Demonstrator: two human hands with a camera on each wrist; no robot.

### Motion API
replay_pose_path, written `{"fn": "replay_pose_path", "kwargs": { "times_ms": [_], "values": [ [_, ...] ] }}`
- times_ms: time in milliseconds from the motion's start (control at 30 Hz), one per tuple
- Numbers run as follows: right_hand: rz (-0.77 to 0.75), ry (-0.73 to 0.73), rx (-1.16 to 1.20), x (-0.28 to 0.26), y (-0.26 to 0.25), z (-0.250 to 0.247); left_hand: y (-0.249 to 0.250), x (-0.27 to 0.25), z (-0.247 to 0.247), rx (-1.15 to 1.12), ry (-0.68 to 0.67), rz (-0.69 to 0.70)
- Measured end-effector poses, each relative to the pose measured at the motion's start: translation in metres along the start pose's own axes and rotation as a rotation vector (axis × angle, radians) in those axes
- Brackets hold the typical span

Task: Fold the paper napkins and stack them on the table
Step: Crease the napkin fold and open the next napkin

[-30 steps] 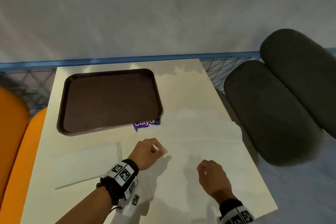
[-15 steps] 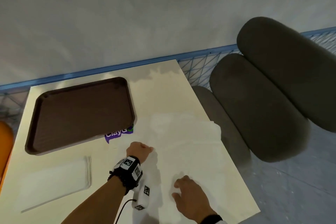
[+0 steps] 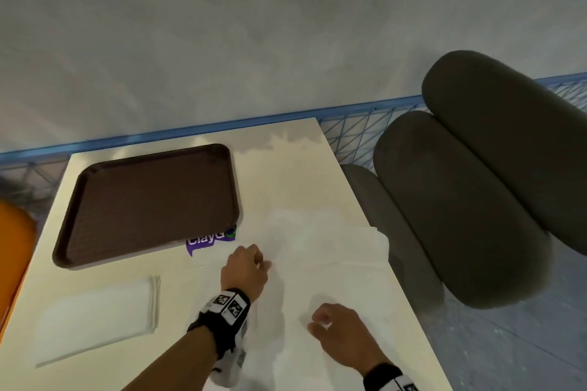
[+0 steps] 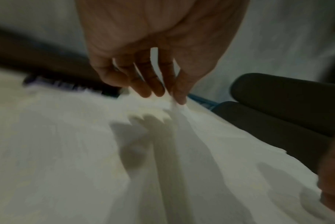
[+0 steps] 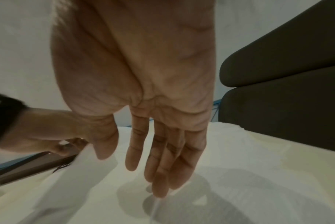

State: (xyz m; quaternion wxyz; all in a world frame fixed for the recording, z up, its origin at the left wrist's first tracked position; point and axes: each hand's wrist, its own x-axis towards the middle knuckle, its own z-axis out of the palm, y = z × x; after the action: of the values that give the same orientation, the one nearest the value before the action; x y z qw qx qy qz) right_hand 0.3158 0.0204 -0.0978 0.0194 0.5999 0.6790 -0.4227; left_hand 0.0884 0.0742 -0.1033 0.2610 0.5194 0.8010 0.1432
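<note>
Head view: the left hand (image 3: 246,270) pinched the napkin (image 3: 333,263) just right of the tray (image 3: 149,200); the right hand (image 3: 341,332) hovered curled nearer the table (image 3: 286,168) edge; a folded stack (image 3: 95,317) lay below the tray.

Left wrist view: fingertips (image 4: 179,97) clamped a paper ridge.

Right wrist view: fingers (image 5: 159,159) hung straight, together, tips at the paper.

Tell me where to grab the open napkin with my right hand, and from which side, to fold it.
Probably its near edge, right under your right hand. The open napkin lies flat and thin on the table, so come down from above and pinch the edge. Your left hand already pinches a raised ridge of it farther back.
</note>
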Motion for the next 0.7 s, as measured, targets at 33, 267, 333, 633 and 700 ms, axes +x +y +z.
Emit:
{"fn": "replay_pose_path", "kwargs": {
  "times_ms": [33, 267, 333, 633, 700],
  "values": [
    [0.026, 0.01, 0.016, 0.0, 0.0, -0.009, 0.003, -0.006, -0.011, -0.053, 0.012, 0.098],
    [0.094, 0.163, 0.49, -0.005, -0.041, -0.05, 0.014, -0.054, -0.133, -0.894, -0.396, 0.074],
    [0.006, 0.043, 0.711, -0.014, -0.071, -0.054, 0.011, -0.07, -0.165, -0.993, -0.394, 0.09],
    [-0.293, -0.207, 1.056, -0.036, -0.18, -0.043, -0.056, -0.104, -0.251, -1.074, -0.249, 0.104],
    [-0.361, -0.158, 0.999, -0.041, -0.2, -0.055, -0.072, -0.111, -0.265, -1.003, -0.264, 0.143]
  ]
}}
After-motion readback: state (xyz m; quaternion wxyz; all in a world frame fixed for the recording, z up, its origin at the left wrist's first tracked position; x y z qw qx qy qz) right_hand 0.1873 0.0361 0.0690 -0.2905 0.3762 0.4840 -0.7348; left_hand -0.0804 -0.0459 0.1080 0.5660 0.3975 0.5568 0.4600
